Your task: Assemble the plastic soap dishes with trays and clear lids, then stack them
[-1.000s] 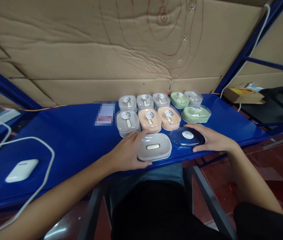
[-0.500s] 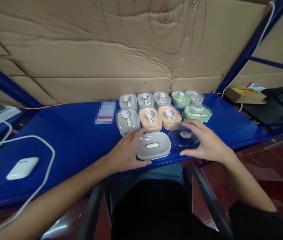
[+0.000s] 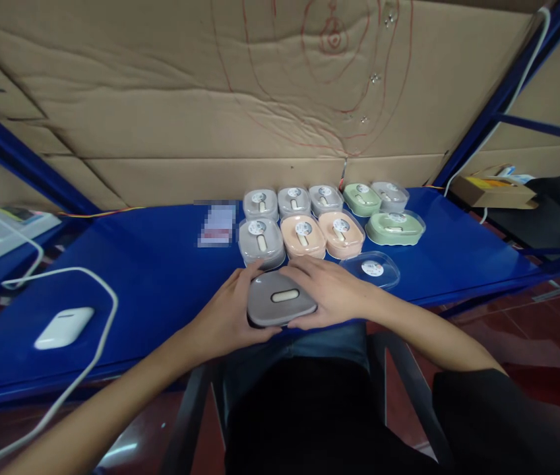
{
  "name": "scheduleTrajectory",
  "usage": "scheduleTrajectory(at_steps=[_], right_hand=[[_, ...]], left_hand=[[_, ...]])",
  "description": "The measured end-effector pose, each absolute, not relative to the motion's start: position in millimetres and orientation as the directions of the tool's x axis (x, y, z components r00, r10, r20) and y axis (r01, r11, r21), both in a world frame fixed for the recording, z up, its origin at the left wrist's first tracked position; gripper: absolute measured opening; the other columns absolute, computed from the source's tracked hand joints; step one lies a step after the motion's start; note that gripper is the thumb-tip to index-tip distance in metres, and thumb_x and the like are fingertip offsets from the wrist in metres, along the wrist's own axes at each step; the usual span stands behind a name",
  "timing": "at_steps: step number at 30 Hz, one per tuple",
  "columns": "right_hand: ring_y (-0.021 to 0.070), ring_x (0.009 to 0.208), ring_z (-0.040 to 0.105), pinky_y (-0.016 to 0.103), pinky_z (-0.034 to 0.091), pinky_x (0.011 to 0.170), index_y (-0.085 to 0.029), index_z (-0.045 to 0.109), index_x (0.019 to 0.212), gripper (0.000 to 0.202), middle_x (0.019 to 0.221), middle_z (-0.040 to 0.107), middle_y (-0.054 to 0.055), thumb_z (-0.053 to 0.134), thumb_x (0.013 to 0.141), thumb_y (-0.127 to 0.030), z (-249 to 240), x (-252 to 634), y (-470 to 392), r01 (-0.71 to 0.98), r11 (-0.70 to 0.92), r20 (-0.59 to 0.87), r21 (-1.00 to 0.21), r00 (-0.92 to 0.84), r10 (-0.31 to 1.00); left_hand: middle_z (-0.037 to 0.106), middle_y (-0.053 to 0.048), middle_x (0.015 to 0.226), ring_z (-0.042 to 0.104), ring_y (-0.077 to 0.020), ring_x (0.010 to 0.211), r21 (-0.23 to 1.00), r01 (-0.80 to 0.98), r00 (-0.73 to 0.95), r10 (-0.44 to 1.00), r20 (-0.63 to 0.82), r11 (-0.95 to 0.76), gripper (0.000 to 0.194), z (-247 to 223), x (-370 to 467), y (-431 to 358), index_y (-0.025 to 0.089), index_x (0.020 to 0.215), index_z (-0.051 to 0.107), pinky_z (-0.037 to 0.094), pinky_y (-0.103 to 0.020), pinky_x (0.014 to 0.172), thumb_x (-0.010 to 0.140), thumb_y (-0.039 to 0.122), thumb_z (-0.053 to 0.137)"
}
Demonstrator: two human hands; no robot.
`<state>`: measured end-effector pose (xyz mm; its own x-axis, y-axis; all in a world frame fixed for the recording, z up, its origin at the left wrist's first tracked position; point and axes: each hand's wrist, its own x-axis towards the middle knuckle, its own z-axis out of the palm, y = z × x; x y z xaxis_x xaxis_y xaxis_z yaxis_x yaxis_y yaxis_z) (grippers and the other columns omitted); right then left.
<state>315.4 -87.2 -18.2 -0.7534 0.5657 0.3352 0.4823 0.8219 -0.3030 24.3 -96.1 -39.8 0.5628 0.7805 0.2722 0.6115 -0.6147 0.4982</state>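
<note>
A grey oval box [image 3: 280, 310] with a pale bar on its top is gripped between both hands at the table's front edge. My left hand [image 3: 235, 310] wraps round its left end, and my right hand [image 3: 326, 293] holds its right end. Just right of it, a clear lid [image 3: 373, 269] with a round sticker lies on the blue table. Behind are a grey box [image 3: 261, 244], two peach boxes [image 3: 303, 239] and a green box [image 3: 394, 227], under clear lids. Several more grey and green boxes stand in the back row.
A white rounded case [image 3: 64, 328] and a white cable [image 3: 111, 300] lie on the blue table [image 3: 161, 270] at the left. A blurred card [image 3: 217, 224] sits left of the boxes. Cardboard [image 3: 185, 119] stands behind, and an open carton [image 3: 495, 191] is at the right.
My right hand has left the clear lid and moved left onto the grey box. Both hands now hold the box, which is shifted left and looks tilted. The view has shifted slightly.
</note>
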Motion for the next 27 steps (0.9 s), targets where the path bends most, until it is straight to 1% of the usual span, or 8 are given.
scheduleTrajectory(at_steps=[5, 11, 14, 16, 18, 21, 23, 27], right_hand=[[0.0451, 0.142, 0.067, 0.066, 0.062, 0.113, -0.016, 0.054, 0.159, 0.091, 0.15, 0.067, 0.027, 0.081, 0.094, -0.074, -35.5, 312.5, -84.5, 0.47, 0.837, 0.405, -0.279, -0.733, 0.546], [0.0431, 0.138, 0.069, 0.062, 0.064, 0.111, -0.013, 0.055, 0.155, 0.089, 0.145, 0.067, 0.028, 0.078, 0.097, -0.076, -43.6, 312.3, -82.2, 0.416, 0.873, 0.498, -0.255, -0.717, 0.487], [0.0423, 0.138, 0.069, 0.061, 0.065, 0.109, -0.016, 0.056, 0.152, 0.086, 0.146, 0.068, 0.026, 0.076, 0.097, -0.078, -41.9, 314.7, -81.7, 0.394, 0.874, 0.548, -0.286, -0.681, 0.486], [0.0421, 0.138, 0.069, 0.061, 0.064, 0.109, -0.021, 0.055, 0.151, 0.085, 0.146, 0.068, 0.023, 0.078, 0.094, -0.08, -37.9, 318.5, -81.0, 0.407, 0.855, 0.577, -0.322, -0.631, 0.518], [0.0427, 0.137, 0.07, 0.063, 0.063, 0.111, -0.023, 0.054, 0.151, 0.086, 0.146, 0.07, 0.022, 0.079, 0.092, -0.081, -30.0, 324.1, -79.0, 0.442, 0.829, 0.601, -0.343, -0.575, 0.555], [0.0449, 0.14, 0.068, 0.065, 0.058, 0.116, -0.021, 0.055, 0.152, 0.086, 0.15, 0.069, 0.024, 0.08, 0.094, -0.08, -9.5, 336.3, -69.4, 0.544, 0.756, 0.603, -0.365, -0.48, 0.637], [0.0464, 0.144, 0.066, 0.067, 0.055, 0.12, -0.019, 0.056, 0.154, 0.089, 0.155, 0.067, 0.026, 0.082, 0.093, -0.078, 6.8, 347.3, -56.0, 0.617, 0.689, 0.566, -0.381, -0.434, 0.701], [0.047, 0.15, 0.063, 0.068, 0.05, 0.125, -0.019, 0.057, 0.158, 0.096, 0.163, 0.064, 0.025, 0.092, 0.085, -0.069, 26.6, 371.0, -14.6, 0.679, 0.621, 0.435, -0.392, -0.458, 0.775]], left_hand=[[0.063, -0.021, 0.162, 0.062, -0.0496, 0.154, 0.51, 0.632, 0.522, 0.807, 0.276, -0.584, 0.119, -42.0, 20.8, -99.9, 0.026, 0.174, 0.031, 0.056, -0.069, 0.124, 0.078, 0.049, 0.097], [0.056, -0.022, 0.17, 0.058, -0.0481, 0.158, 0.547, 0.633, 0.5, 0.828, 0.253, -0.549, 0.117, -40.5, 21.9, -103.2, 0.023, 0.173, 0.031, 0.051, -0.067, 0.13, 0.079, 0.05, 0.094], [0.056, -0.021, 0.17, 0.058, -0.0478, 0.158, 0.558, 0.64, 0.47, 0.843, 0.261, -0.529, 0.115, -39.5, 18.8, -106.4, 0.024, 0.173, 0.033, 0.053, -0.066, 0.129, 0.079, 0.05, 0.094], [0.059, -0.02, 0.167, 0.061, -0.0474, 0.155, 0.563, 0.653, 0.444, 0.858, 0.257, -0.506, 0.115, -39.6, 13.7, -107.7, 0.023, 0.173, 0.033, 0.054, -0.065, 0.128, 0.08, 0.051, 0.094], [0.062, -0.02, 0.164, 0.062, -0.0475, 0.153, 0.559, 0.669, 0.438, 0.867, 0.237, -0.49, 0.113, -40.2, 6.1, -108.2, 0.023, 0.172, 0.035, 0.055, -0.066, 0.127, 0.08, 0.053, 0.093], [0.06, -0.02, 0.166, 0.056, -0.0485, 0.16, 0.533, 0.682, 0.464, 0.86, 0.213, -0.5, 0.097, -41.7, -6.9, -108.3, 0.023, 0.162, 0.044, 0.051, -0.069, 0.13, 0.084, 0.057, 0.089], [0.058, -0.021, 0.169, 0.05, -0.0489, 0.165, 0.518, 0.684, 0.481, 0.851, 0.209, -0.514, 0.088, -42.7, -13.5, -108.5, 0.024, 0.158, 0.047, 0.047, -0.07, 0.133, 0.088, 0.06, 0.086], [0.056, -0.022, 0.172, 0.046, -0.0494, 0.168, 0.507, 0.689, 0.49, 0.848, 0.2, -0.518, 0.088, -44.2, -17.4, -109.4, 0.023, 0.161, 0.046, 0.045, -0.073, 0.134, 0.091, 0.064, 0.083]])
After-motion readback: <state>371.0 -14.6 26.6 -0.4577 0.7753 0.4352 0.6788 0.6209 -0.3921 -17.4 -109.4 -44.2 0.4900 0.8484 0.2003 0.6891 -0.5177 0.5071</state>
